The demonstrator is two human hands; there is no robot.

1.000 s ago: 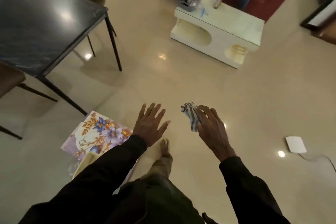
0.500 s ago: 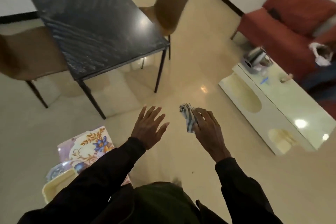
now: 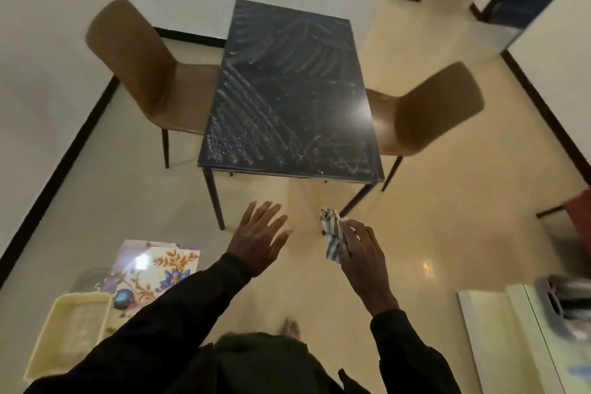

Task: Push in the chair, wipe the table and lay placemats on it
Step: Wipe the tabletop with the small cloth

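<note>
A dark glossy table [image 3: 287, 93] stands ahead, its top streaked with wipe marks. One brown chair [image 3: 144, 70] sits at its left side and another brown chair [image 3: 428, 112] at its right, both seats tucked partly under the top. My left hand [image 3: 260, 238] hovers over the floor with its fingers spread, holding nothing. My right hand [image 3: 361, 253] pinches a blue-and-white striped cloth [image 3: 332, 233]. Floral placemats [image 3: 153, 269] lie at the lower left on a low surface.
A cream basket [image 3: 64, 329] sits beside the placemats at the lower left. A white coffee table [image 3: 518, 345] with a grey holder [image 3: 563, 301] is at the lower right. Glossy beige floor lies between me and the table; walls with dark skirting flank the room.
The view has swung left, so the dark table now sits straight ahead with both chairs visible. My hands keep the same pose, the right one still holding the cloth.
</note>
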